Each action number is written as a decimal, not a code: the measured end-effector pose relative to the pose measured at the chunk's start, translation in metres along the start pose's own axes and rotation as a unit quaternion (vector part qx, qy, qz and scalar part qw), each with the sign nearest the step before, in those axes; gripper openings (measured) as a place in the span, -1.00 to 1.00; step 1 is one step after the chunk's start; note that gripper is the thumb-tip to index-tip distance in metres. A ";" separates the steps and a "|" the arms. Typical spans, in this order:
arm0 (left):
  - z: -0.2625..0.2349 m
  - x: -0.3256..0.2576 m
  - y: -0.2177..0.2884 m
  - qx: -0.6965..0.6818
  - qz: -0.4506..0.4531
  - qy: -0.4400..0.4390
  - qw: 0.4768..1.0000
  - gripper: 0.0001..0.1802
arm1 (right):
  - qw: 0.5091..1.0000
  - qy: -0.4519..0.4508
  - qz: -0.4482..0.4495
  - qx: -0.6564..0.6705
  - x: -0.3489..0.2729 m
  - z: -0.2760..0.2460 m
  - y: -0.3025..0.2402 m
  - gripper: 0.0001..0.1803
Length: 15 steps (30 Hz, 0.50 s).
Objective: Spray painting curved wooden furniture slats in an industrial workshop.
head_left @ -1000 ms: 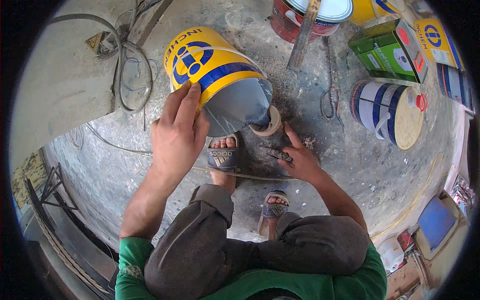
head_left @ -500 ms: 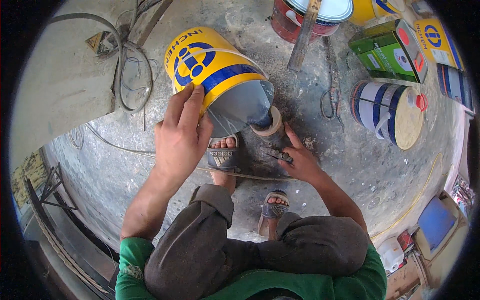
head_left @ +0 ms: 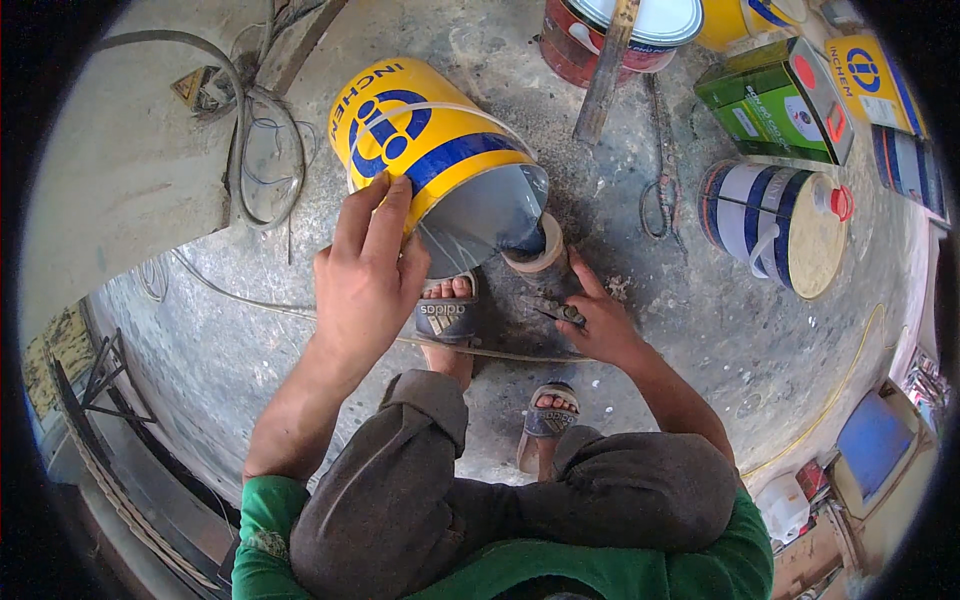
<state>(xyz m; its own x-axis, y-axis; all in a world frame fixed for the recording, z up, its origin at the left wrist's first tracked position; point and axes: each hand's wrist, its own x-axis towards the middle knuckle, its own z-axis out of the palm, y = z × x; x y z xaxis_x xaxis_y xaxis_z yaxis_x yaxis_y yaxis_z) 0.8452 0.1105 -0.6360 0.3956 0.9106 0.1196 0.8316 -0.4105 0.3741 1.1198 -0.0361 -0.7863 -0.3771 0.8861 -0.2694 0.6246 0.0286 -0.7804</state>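
Observation:
My left hand (head_left: 366,275) grips the side of a large yellow and blue paint can (head_left: 430,150), tilted so its open mouth faces a small round container (head_left: 538,255) on the concrete floor. Grey paint shows inside the can and reaches the lip above that container. My right hand (head_left: 592,320) rests on the floor just right of the small container, fingers pinching a small dark tool (head_left: 560,312). My feet in sandals (head_left: 447,318) stand right below the can.
A white and blue lidded can (head_left: 780,225) lies to the right, near pliers (head_left: 660,185) on the floor. A red can (head_left: 600,30), a wooden stick (head_left: 606,70) and a green box (head_left: 780,100) sit at the top. Coiled wire (head_left: 260,150) lies at the left.
The yellow can has tipped further toward the small container, its mouth now lower and closer to it. My right hand stays beside the container.

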 end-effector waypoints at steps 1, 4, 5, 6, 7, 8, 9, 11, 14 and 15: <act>0.000 0.000 0.000 -0.004 -0.001 0.000 1.000 -0.48 | 1.000 0.000 0.000 -0.001 0.000 -0.001 0.000 -0.75; 0.001 -0.001 -0.001 -0.005 -0.001 -0.003 1.000 -0.48 | 1.000 -0.007 -0.002 0.021 0.001 0.000 0.001 -0.74; 0.001 -0.001 -0.002 -0.004 0.001 -0.004 1.000 -0.48 | 1.000 -0.006 -0.003 0.012 0.001 0.000 0.001 -0.73; 0.001 -0.002 -0.002 -0.004 0.001 -0.004 1.000 -0.48 | 1.000 -0.005 -0.003 0.004 0.001 0.000 0.000 -0.73; 0.001 -0.001 -0.002 -0.008 -0.002 -0.003 1.000 -0.48 | 1.000 -0.004 -0.003 0.004 0.001 0.000 0.000 -0.73; 0.000 -0.001 -0.002 -0.011 -0.004 -0.002 1.000 -0.48 | 1.000 -0.008 -0.001 0.012 0.001 0.000 0.000 -0.73; -0.001 0.000 -0.002 -0.010 -0.004 -0.002 1.000 -0.48 | 1.000 -0.011 0.002 0.020 0.001 0.000 -0.001 -0.73; -0.006 0.004 -0.004 -0.011 -0.003 -0.002 1.000 -0.51 | 1.000 -0.013 0.008 0.021 0.002 0.000 -0.003 -0.72; -0.017 0.015 -0.012 -0.028 -0.011 0.006 1.000 -0.54 | 1.000 0.004 -0.003 0.019 0.009 -0.004 -0.012 -0.72; -0.020 0.020 -0.016 -0.043 -0.017 0.019 0.999 -0.58 | 0.999 0.023 -0.018 0.019 0.011 -0.005 -0.015 -0.73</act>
<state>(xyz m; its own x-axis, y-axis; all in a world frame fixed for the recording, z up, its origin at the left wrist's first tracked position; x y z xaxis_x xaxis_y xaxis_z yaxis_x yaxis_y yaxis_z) 0.8324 0.1364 -0.6211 0.3517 0.9257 0.1390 0.8076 -0.3752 0.4551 1.1095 -0.0242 -0.7751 -0.3666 0.9049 -0.2160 0.5846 0.0434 -0.8102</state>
